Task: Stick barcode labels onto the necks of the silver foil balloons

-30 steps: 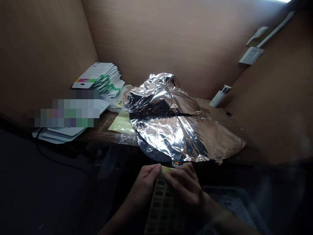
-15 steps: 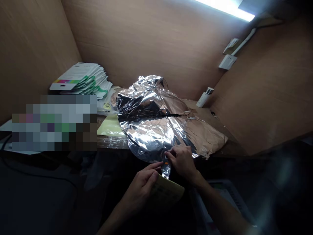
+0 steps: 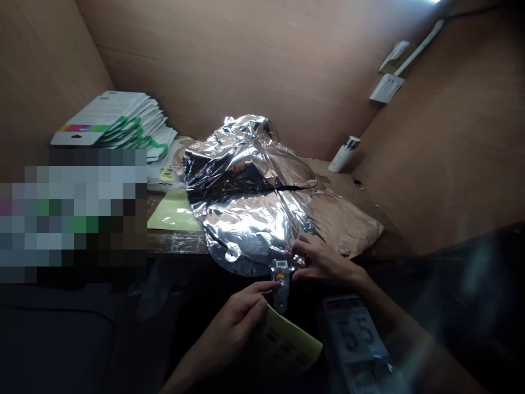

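My left hand (image 3: 238, 317) pinches a yellow sheet of stickers (image 3: 291, 342) between thumb and fingers, its index finger stretched against the foil tab. That clear-silver tab (image 3: 281, 298) hangs from the edge of a silver foil balloon (image 3: 241, 213) and has an orange mark. On it sits a small white barcode sticker (image 3: 281, 264). Just right of the tab is my right hand (image 3: 324, 261), fingers loosely curled and thumb apart, with nothing visible between them. The balloon lies flat and crinkled over the table edge, with more foil behind it.
Stacked white cards (image 3: 110, 117) with green edges stand at the back left, beside a pixelated area. A yellow sheet (image 3: 172, 213) lies left of the foil. At the right are a white bottle (image 3: 343, 156) and a wall socket (image 3: 386, 88). Below is a clear-wrapped package (image 3: 356, 339) marked 5.
My right hand has drawn back to the right from the tab, and the barcode sticker now shows. The view has shifted; my left hand still grips the sheet.
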The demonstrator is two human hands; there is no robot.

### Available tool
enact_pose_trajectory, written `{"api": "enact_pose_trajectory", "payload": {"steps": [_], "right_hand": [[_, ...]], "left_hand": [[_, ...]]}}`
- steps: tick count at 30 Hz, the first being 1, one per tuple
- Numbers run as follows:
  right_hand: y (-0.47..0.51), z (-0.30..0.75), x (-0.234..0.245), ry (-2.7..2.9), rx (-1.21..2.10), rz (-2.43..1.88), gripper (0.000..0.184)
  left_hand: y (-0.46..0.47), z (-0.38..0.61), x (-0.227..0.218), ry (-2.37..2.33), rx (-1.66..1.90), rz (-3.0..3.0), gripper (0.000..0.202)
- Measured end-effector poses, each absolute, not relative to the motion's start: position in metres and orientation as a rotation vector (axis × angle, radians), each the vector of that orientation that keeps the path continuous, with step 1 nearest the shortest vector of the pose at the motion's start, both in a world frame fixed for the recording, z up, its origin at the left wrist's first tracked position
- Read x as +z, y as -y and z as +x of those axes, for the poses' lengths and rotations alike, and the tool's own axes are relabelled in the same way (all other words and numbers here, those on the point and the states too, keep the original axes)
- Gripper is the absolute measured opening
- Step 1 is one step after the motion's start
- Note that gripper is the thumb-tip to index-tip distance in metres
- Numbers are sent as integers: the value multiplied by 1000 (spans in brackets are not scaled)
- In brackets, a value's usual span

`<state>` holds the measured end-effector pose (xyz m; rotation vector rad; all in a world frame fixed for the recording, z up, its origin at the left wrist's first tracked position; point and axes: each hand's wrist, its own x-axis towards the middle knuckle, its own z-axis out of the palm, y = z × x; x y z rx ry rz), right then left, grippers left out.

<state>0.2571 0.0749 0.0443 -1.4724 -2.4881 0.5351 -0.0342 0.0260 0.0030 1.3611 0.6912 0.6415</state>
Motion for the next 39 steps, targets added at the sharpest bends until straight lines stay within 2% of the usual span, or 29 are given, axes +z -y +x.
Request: {"api": "enact_pose_trajectory", "payload": {"steps": [2, 5, 9, 12, 15, 17, 20, 23, 26, 28, 33, 39], "right_hand": [[-86, 258, 51, 2500, 589, -1483, 38], [-101, 260, 58, 2547, 671, -1429, 22], [-118, 270, 65, 2567, 1017, -1307, 33], [-125, 276, 75, 2632, 1051, -1312, 35], [-123, 275, 88, 2687, 895, -1362, 33], [-117, 272, 96, 2693, 677, -1416, 32], [-105, 269, 104, 2704, 425, -1424, 21], [-92, 270, 101, 2774, 147, -1360, 31], [-80, 272, 92, 2834, -213, -1269, 12], [-74, 274, 86, 2858, -297, -1188, 16], [-79, 281, 80, 2761, -42, -1136, 21], [-134, 294, 93, 2639, 684, -1228, 32]], "left_hand": [[-28, -33, 0, -709, 620, 1389, 40], [-32, -31, -1, -721, 613, 1440, 39], [-40, -29, 6, -722, 648, 1580, 39], [-49, -26, 15, -754, 646, 1563, 37], [-61, -13, 26, -775, 586, 1435, 38], [-70, -1, 31, -734, 523, 1358, 44], [-79, 16, 34, -693, 511, 1307, 50], [-77, 22, 31, -714, 556, 1250, 50], [-66, 19, 29, -704, 542, 1086, 52], [-58, 16, 30, -655, 549, 1018, 53], [-60, 9, 36, -575, 673, 1439, 49], [-71, 6, 19, -781, 570, 2146, 28]]}}
